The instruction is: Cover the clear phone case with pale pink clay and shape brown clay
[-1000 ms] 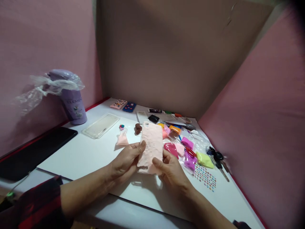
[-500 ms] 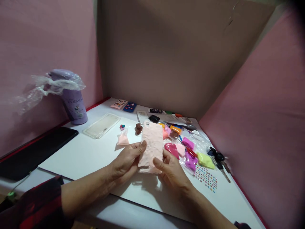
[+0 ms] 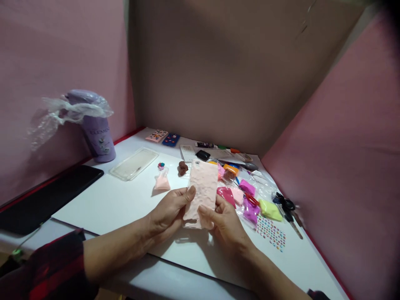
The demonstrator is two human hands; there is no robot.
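Note:
Both hands hold up a phone case coated in lumpy pale pink clay (image 3: 203, 188) above a white board (image 3: 118, 200). My left hand (image 3: 170, 212) grips its lower left edge, thumb pressed on the clay face. My right hand (image 3: 223, 223) grips the lower right edge, thumb on the face too. Just behind the case lie several small bags of coloured clay (image 3: 246, 200): magenta, pink, purple, orange and yellow-green.
A clear phone case (image 3: 134, 163), a small pink clay bag (image 3: 162, 182) and a brown clay lump (image 3: 183, 168) lie on the board. A purple cup under crumpled plastic (image 3: 93, 129) and a black tablet (image 3: 46, 198) are left. Scissors (image 3: 287, 208) and a sticker sheet (image 3: 271, 233) lie right.
The pink case has tilted slightly to the right and my thumbs have shifted closer together on its face. The view has nudged a little.

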